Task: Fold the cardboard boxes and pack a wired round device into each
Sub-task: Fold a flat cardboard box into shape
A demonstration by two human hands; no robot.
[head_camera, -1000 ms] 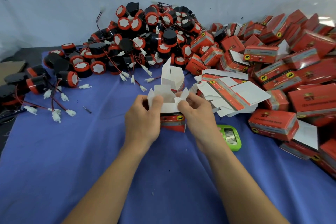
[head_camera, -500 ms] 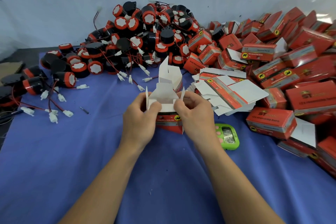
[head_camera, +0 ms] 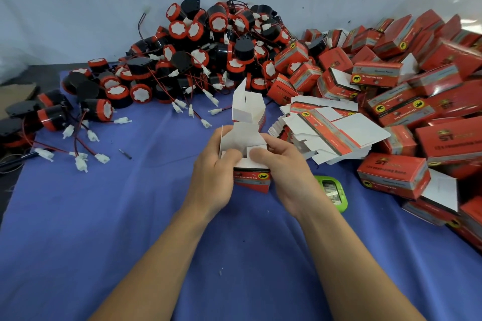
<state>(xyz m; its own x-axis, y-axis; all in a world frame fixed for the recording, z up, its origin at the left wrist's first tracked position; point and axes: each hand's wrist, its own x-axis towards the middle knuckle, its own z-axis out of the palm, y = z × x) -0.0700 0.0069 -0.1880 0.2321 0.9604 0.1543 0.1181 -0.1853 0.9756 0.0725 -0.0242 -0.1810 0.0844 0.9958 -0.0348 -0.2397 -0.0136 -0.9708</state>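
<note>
**Box flaps pressed down at a crowded packing table**

A pale wall [head_camera: 78, 2] is seen behind a work surface covered by a blue cloth [head_camera: 104, 242]. The right side of the cloth is taken up by a pile of red boxes [head_camera: 430, 91], most of them closed and a few with white flaps standing open. At the back, against the wall, a heap of round devices [head_camera: 208, 55] in black and red is piled. Their thin wires are trailed forward onto the cloth and end in white plugs [head_camera: 180, 106]. Between the red pile and the middle of the cloth, a stack of flat boxes [head_camera: 336, 135] is laid unfolded, with white insides partly shown.

Two bare forearms are stretched in from the lower edge. A half-folded box [head_camera: 251, 180] is held upright at the centre of the cloth, its white flaps turned upward. It is gripped on one side by the left hand [head_camera: 214, 180], with the fingers curled round it and the thumb pressed onto a flap. The other side is gripped by the right hand [head_camera: 289, 172], with the thumb laid across the flaps and the fingers curled round the far side. Whether the box's base is touching the cloth cannot be told.

Just behind it, a second box [head_camera: 249, 109] is stood upright with its flaps raised. A green case [head_camera: 335, 197] is partly hidden beside the right wrist. A small dark pin [head_camera: 125, 154] is left on the cloth near the plugs.
</note>
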